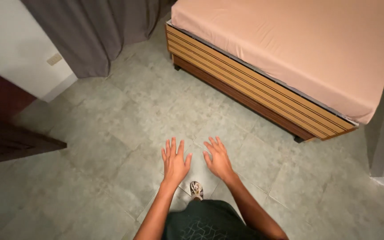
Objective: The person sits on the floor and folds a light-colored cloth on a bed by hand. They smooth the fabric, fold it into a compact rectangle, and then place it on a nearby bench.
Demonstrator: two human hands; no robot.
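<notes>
**Both hands held empty over the tiled floor, the bed lying ahead**

Nearest to the camera, a dark patterned garment (pixel 207 220) and one shoe (pixel 196 189) were seen at the bottom edge of the view, set on the grey tiled floor (pixel 112 133). Just above them, the left hand (pixel 174 162) and the right hand (pixel 218 160) were held out side by side, palms down and fingers spread. Nothing was gripped by either hand, and nothing was touched; only bare tiles lay under them.

Farther on, well apart from the hands, the bed (pixel 263 95) was set across the upper right of the view. Its near corner was pointed toward the upper middle, and its long side ran down toward the right edge. The mattress was covered by a smooth peach sheet (pixel 298 49), drawn tight over the top and tucked along the side.

The sheet was judged to be light, soft and limp, and likely to bunch or slip when pulled; it could best be taken by pinching the fabric at a corner or along the hanging edge. The slatted wooden frame beneath was judged stiff and heavy, and not to be shifted by one hand.

At the far left, a grey curtain (pixel 94 31) was hung to the floor beside a white wall, and dark wooden furniture (pixel 5 133) was seen at the left edge.
</notes>
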